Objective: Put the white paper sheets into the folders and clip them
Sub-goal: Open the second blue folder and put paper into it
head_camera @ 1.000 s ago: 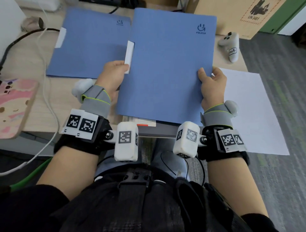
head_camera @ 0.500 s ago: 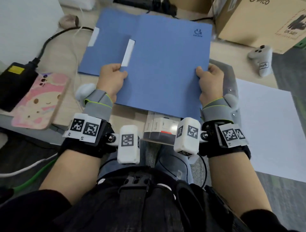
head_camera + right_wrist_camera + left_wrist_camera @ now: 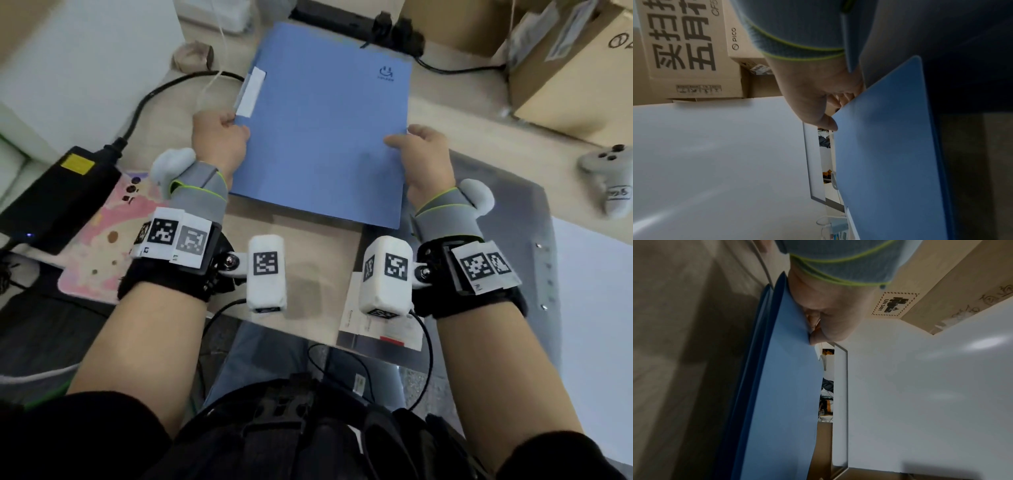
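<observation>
A closed blue folder with a white spine label lies flat over the desk, held at both side edges. My left hand pinches its left edge just below the label, thumb on the cover. My right hand pinches the right edge, thumb on top of the cover. Darker blue edges of a second folder show directly beneath it. A white paper sheet lies at the right, untouched.
A black power adapter and a pink patterned phone lie left. Cardboard boxes stand at the back right, with a grey controller beside them. A grey metal plate lies under my right wrist, and a small white box sits at the desk's front edge.
Both hands have carried the blue folder to the left and away from me. It now covers the second folder that lay beside it. The grips are unchanged.
</observation>
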`<action>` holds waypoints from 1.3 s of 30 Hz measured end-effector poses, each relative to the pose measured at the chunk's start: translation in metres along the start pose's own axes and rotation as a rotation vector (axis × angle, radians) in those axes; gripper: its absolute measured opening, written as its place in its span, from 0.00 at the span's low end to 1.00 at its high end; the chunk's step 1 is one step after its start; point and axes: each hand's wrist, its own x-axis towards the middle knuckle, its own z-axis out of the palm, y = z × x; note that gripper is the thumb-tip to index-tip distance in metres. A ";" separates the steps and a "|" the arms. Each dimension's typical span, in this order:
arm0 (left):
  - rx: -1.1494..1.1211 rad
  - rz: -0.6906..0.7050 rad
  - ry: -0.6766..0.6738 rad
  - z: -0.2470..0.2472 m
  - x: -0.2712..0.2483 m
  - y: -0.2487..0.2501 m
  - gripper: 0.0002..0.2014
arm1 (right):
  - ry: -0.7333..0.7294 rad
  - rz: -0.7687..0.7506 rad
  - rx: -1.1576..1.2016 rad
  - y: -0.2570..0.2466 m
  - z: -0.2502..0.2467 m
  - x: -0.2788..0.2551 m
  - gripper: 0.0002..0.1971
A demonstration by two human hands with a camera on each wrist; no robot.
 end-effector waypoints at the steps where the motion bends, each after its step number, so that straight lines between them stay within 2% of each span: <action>1: 0.013 -0.006 0.013 0.000 0.011 -0.004 0.16 | -0.011 0.018 0.003 -0.001 0.004 0.003 0.07; 4: 0.079 -0.026 0.021 0.000 0.037 -0.010 0.08 | -0.029 0.042 0.005 -0.002 0.017 0.009 0.09; 6: 0.111 -0.030 0.007 -0.001 0.050 -0.016 0.07 | -0.037 0.060 -0.035 -0.003 0.026 0.010 0.29; 7: 0.128 -0.030 0.006 -0.001 0.055 -0.019 0.07 | -0.043 0.061 -0.052 -0.004 0.029 0.011 0.35; 8: 0.149 -0.032 0.005 -0.001 0.057 -0.020 0.07 | -0.052 0.065 -0.078 -0.003 0.030 0.012 0.36; 16: 0.381 -0.015 0.017 0.002 0.045 -0.004 0.08 | -0.119 0.073 -0.216 0.008 0.038 0.023 0.37; 19: 0.549 0.010 0.052 0.006 0.047 -0.007 0.16 | -0.112 0.068 -0.243 0.009 0.038 0.024 0.37; 21: 0.637 -0.009 0.067 0.010 0.048 -0.010 0.19 | -0.083 0.063 -0.269 0.009 0.038 0.025 0.37; 34: 0.692 0.016 0.017 0.010 0.048 -0.007 0.18 | -0.104 0.028 -0.311 0.008 0.037 0.019 0.35; 39: 0.697 0.081 0.108 0.012 0.026 0.007 0.18 | -0.114 -0.015 -0.326 0.005 0.031 0.011 0.32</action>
